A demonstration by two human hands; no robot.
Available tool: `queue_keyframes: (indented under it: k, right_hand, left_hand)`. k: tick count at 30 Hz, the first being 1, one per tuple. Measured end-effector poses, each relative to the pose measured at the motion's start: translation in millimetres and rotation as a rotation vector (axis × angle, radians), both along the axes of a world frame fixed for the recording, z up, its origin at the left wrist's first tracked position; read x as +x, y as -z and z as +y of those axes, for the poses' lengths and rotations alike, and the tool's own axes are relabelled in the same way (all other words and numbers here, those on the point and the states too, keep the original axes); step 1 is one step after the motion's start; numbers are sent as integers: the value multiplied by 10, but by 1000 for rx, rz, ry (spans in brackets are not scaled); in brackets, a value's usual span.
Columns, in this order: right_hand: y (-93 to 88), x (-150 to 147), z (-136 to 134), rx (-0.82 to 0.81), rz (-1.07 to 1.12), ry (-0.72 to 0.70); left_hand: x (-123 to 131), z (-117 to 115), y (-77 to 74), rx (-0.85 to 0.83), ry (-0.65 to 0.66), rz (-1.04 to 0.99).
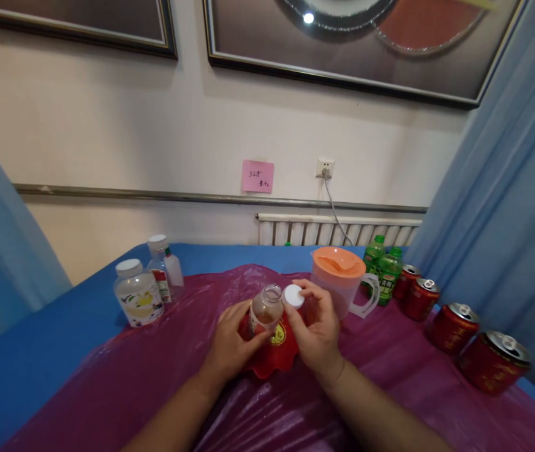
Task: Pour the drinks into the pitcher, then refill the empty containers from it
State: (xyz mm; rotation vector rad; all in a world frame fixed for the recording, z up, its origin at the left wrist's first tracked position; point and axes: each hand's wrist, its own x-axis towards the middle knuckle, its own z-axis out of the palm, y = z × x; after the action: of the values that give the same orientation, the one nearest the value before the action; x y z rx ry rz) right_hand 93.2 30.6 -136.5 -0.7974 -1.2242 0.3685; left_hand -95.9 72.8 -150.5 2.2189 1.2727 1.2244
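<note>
My left hand [234, 339] is wrapped round a small clear jar [266, 309] with a label, its mouth uncovered and facing up. Between the thumb and fingers of my right hand [317, 329] is a white lid [294, 296], held just right of the jar's mouth and apart from it. Below both hands lies a red scalloped tray [267, 367] with a yellow emblem, partly hidden by the jar and my fingers. A pitcher [336, 292] with an orange lid stands right behind my right hand.
White-capped jar [139, 298] and clear bottles [166, 270] stand at the left. Green bottles [389, 276] and several red cans [453, 328] line the right side. Purple plastic sheeting [178, 351] covers much of the blue table [8, 345]. Behind it are a radiator [305, 232] and a plugged-in cord [336, 210].
</note>
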Motion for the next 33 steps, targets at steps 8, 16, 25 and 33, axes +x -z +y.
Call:
queue_keyframes:
  k: [8,16,25,33]
  right_hand:
    - [173,61,-3,-20,38,-113]
    - [46,84,-121,52,-251,-27]
    - [-92,131,-164,166,-401,84]
    - [-48,158,-170,173,-360,34]
  left_hand:
    - [55,-77,-54,66,85,73]
    - [-17,-48,5,127,130,116]
    - [-22,-8,74,125,178,110]
    - [3,-56,-6,106,177,111]
